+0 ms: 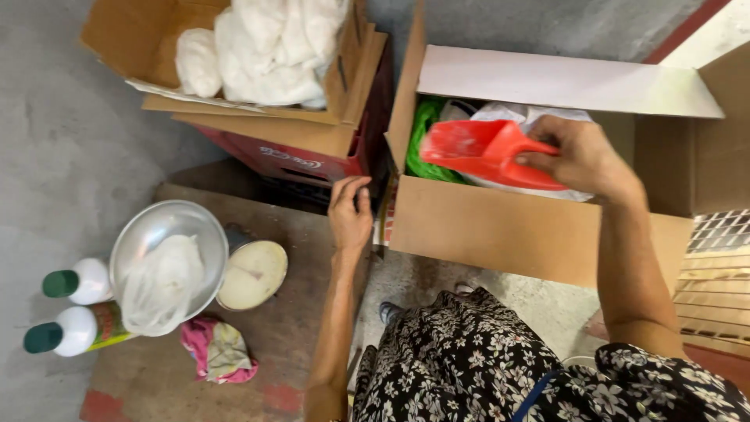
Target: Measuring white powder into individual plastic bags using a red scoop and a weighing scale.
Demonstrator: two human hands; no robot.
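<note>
Both hands are out in front of me, but only my right hand (582,156) has anything in it: its fingers are clamped on the handle of the red plastic scoop (480,151), over the open cardboard box (508,234). That scoop lies nearly level, long axis running left to right across the box, handle toward my right palm and open mouth pointing left, at the green bag (426,129) inside. White plastic sits just under it. My left hand (349,215) is empty, fingers loosely together and slightly curled, resting at the edge of the brown board (305,336) just beside the box's near left corner, clearly farther from the scoop.
</note>
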